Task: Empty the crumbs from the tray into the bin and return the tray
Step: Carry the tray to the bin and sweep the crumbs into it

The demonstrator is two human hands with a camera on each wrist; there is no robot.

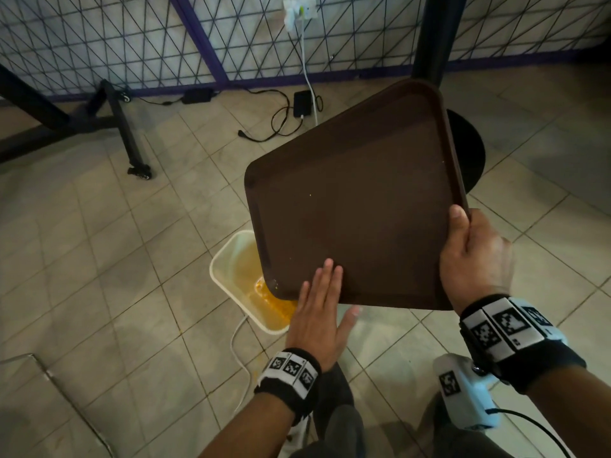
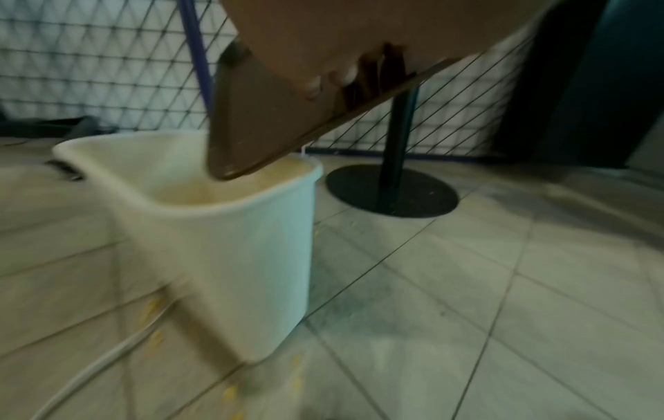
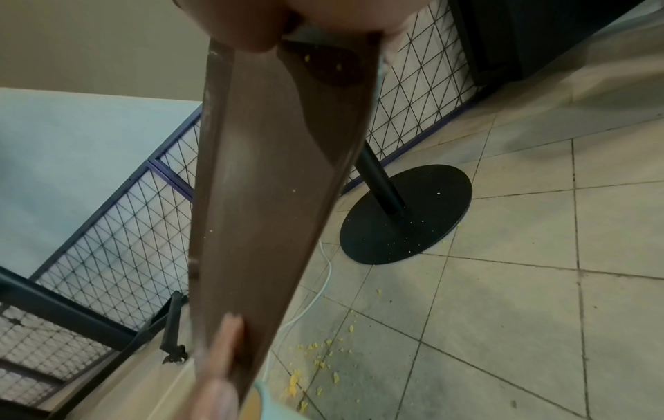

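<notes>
A brown tray (image 1: pixel 357 200) hangs tilted, its low corner dipping into the white bin (image 1: pixel 218 259) on the floor. Yellow crumbs (image 1: pixel 274 302) lie in the bin's bottom, and only a few specks cling to the tray. My right hand (image 1: pixel 469 249) grips the tray's right edge, thumb on top and fingers hidden beneath. My left hand (image 1: pixel 325 292) lies flat on the tray's lower part, fingers straight. In the left wrist view the tray (image 2: pixel 273 119) meets the bin (image 2: pixel 230 255). The right wrist view shows the tray (image 3: pixel 269 170) edge-on.
A black pedestal table base (image 1: pixel 466 153) stands right behind the tray. Spilled yellow crumbs (image 3: pixel 316 361) dot the tiles near the bin. A white cable (image 1: pixel 238 352), black cords and an adapter (image 1: pixel 302 104) lie on the floor. A mesh fence (image 1: pixel 99 34) and a wheeled frame leg (image 1: pixel 129 140) are at the back.
</notes>
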